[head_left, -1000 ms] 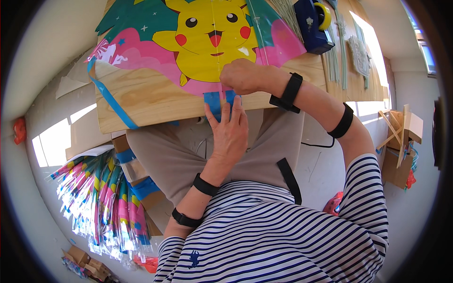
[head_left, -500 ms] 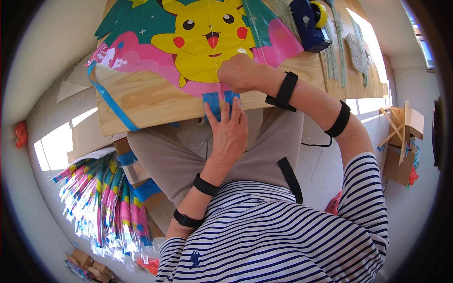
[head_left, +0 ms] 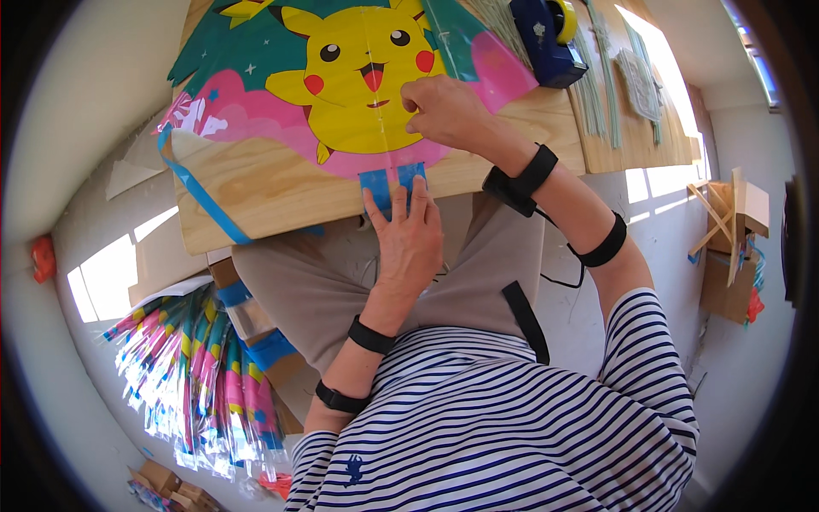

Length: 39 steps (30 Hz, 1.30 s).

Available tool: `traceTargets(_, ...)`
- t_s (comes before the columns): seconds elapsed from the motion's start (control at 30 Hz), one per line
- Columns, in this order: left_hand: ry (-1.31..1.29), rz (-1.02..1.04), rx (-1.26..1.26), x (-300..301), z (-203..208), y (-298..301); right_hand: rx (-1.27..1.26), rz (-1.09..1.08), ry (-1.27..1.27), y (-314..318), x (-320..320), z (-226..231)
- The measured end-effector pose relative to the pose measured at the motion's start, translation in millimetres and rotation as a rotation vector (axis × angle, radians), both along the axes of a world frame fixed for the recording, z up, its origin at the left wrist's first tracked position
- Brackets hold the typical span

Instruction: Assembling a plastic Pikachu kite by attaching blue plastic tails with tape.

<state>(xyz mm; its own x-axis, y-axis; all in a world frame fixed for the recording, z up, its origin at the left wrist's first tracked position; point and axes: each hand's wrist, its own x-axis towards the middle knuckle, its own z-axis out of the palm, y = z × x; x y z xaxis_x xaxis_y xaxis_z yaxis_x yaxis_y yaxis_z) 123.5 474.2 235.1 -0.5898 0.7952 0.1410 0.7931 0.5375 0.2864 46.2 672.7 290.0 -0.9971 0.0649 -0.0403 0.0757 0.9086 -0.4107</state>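
Note:
A printed plastic sheet (head_left: 256,102), like a kite sail with a yellow cartoon figure, pink clouds and a green sky, lies on the wooden table. Two strips of blue tape (head_left: 374,189) sit at the table's near edge, just below the sheet's bottom. My left hand (head_left: 408,247) rests there with fingers stretched out, the fingertips on the blue tape. Over the figure's right side is my right hand (head_left: 450,115), its fingers curled closed. What they hold, if anything, is hidden.
A dark blue tape dispenser (head_left: 546,47) with a yellow roll stands at the back right, beside thin pale sticks (head_left: 589,107) and a clear plastic box (head_left: 640,85). A blue strap (head_left: 205,196) crosses the table's left corner. Bundled, wrapped colourful sheets (head_left: 200,367) hang at lower left.
My right hand has lifted slightly up and to the right, away from the sheet's middle line. My left hand stays on the blue tape. The view has shifted a little.

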Motion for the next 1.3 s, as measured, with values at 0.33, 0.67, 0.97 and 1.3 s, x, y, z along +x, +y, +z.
traceTargets(0.33, -0.026, -0.013, 0.091, -0.2, 2.4, 0.2, -0.275, 0.108, -0.027, -0.6, 25.0, -41.3)
traceTargets(0.67, -0.016, -0.007, 0.009, -0.2, -3.2, -1.3, -0.193, 0.196, -0.121, -4.7, 8.8, -43.8)
traceTargets(0.97, -0.011, -0.008, 0.018, -1.0, -0.8, -0.8, -0.174, 0.227, -0.143, -4.5, 7.4, -44.8)
traceTargets(1.3, 0.000, -0.005, -0.004, -2.0, -0.3, -1.4, -0.206, 0.175, -0.132, -2.0, 6.8, -44.7)
